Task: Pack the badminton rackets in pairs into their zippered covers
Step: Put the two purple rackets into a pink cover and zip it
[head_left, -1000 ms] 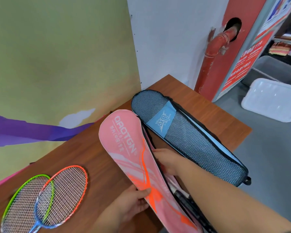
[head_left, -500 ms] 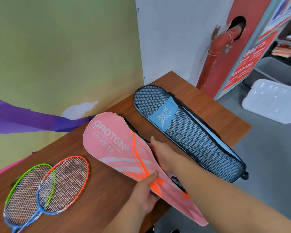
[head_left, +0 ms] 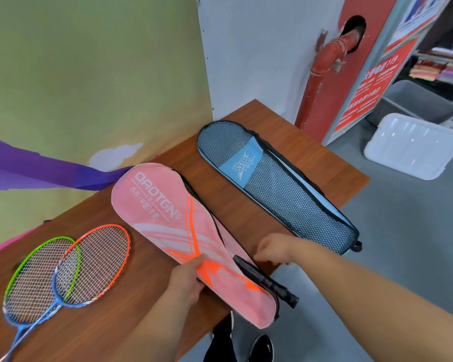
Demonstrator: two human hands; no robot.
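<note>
Pink cover (head_left: 168,220): lies flat on the bench (head_left: 233,205). Its head end is far-left and its tail hangs off the near edge.
Long axis: runs far-left to near-right, roughly in line with the right forearm.
Handle (head_left: 270,282): a black grip pokes out of the cover's right side near the tail, so at least one racket is inside. How many cannot be told.
Left hand (head_left: 187,279): fingers hold the cover's left edge at the narrow part, thumb on top, pinning it.
Right hand (head_left: 272,248): at the cover's right (zip) edge, just beyond the handle. Fingers (head_left: 262,253) are curled and blurred, and whether they pinch a zip pull cannot be told.
Key relation: the open zip side faces the right hand, which is the nearer one. The handle lies just on the near side of those fingers and points near-right.
Step (judged): tuck the handle in or start the zip, with the left hand bracing.
Risk (judged): the protruding handle blocks the zip, and the overhanging tail may slide.
Mesh cover (head_left: 280,186): lies further right, parallel to the pink cover and apart from it. Looks closed and filled.
Green racket (head_left: 37,278), orange racket (head_left: 100,259): loose on the left of the bench, heads overlapping, not yet packed.
</note>
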